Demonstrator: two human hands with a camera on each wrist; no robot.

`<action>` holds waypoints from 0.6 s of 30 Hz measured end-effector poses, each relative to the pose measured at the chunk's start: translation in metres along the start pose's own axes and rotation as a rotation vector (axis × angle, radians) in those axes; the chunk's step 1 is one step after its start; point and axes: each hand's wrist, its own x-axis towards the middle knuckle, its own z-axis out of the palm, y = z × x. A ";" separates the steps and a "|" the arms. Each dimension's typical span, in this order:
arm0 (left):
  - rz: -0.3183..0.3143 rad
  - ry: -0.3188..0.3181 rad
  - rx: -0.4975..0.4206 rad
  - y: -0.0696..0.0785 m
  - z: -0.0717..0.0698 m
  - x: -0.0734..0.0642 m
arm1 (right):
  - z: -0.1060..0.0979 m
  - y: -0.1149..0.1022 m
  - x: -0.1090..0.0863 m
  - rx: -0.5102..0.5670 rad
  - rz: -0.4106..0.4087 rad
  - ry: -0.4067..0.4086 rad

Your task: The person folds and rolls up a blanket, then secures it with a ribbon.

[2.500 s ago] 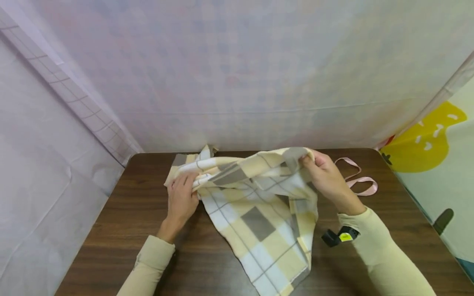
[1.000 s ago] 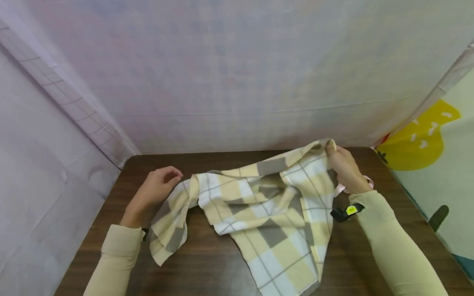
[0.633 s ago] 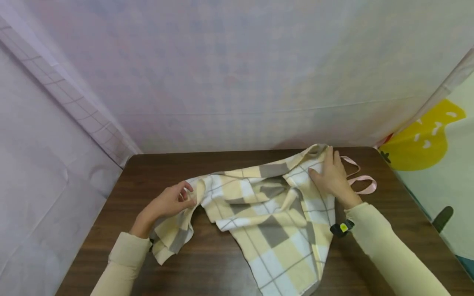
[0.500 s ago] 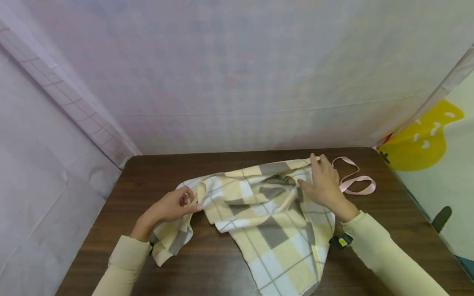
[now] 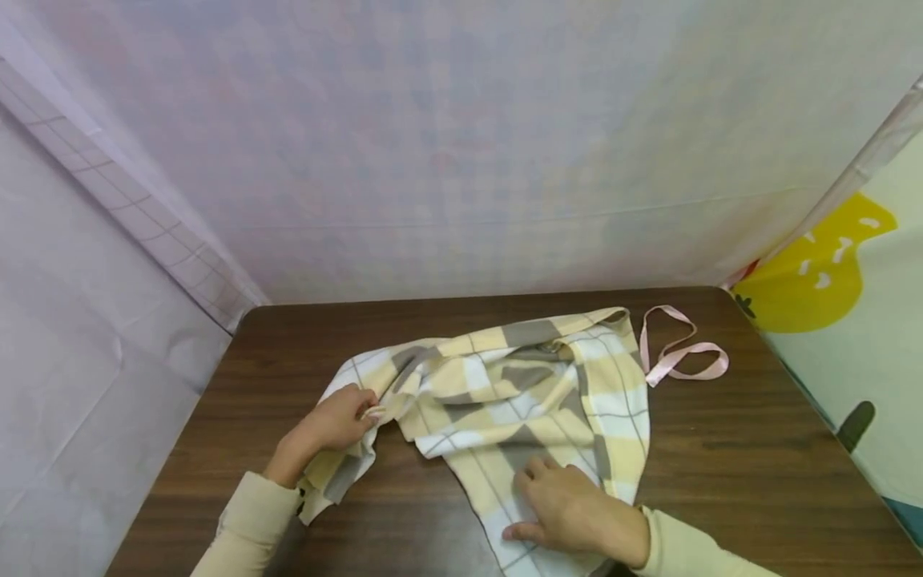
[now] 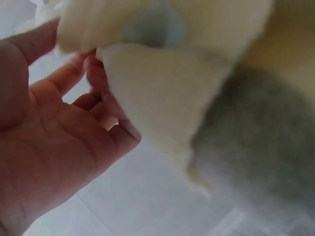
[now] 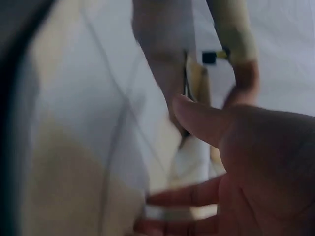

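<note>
A soft checked cloth (image 5: 476, 373) in cream, white and grey lies rumpled over the table, one flap toward the near edge and a shorter end at the left. My left hand (image 5: 339, 421) pinches a fold at that left end; in the left wrist view its thumb and fingertips meet the cream edge of the cloth (image 6: 157, 83). Over the near flap is my right hand (image 5: 570, 505), thumb spread from the fingers. In the right wrist view the right hand (image 7: 266, 152) shows nothing gripped, and the cloth (image 7: 93, 128) is blurred beside it.
A looped pink ribbon (image 5: 695, 361) lies at the back right, close to the cloth. The dark wooden table (image 5: 735, 457) ends at a hanging pale sheet (image 5: 461, 160) behind, with more hangings at both sides.
My right hand has let go of the cloth's far right corner and come down to the near flap. The left hand, off the cloth a second ago, now pinches its left end.
</note>
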 end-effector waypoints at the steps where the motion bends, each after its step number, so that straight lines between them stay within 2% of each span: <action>1: -0.010 0.017 0.005 0.000 -0.001 0.000 | 0.004 -0.006 -0.002 -0.031 0.009 0.001; 3: -0.042 0.060 0.016 0.001 -0.003 -0.001 | 0.011 -0.018 -0.007 -0.081 0.042 0.007; 6: -0.092 0.141 0.052 0.000 -0.006 -0.003 | 0.019 -0.032 -0.011 -0.212 0.060 0.008; 8: -0.074 0.187 0.057 -0.001 -0.006 -0.003 | 0.023 -0.037 -0.014 -0.286 0.071 0.004; 10: -0.024 0.218 0.043 -0.001 -0.003 -0.003 | 0.026 -0.038 -0.014 -0.331 0.083 0.013; 14: 0.057 0.222 -0.018 0.001 0.002 -0.004 | 0.025 -0.034 -0.012 -0.299 0.080 0.047; 18: 0.035 0.205 0.013 0.004 0.008 -0.007 | 0.022 -0.025 -0.009 -0.207 0.045 0.114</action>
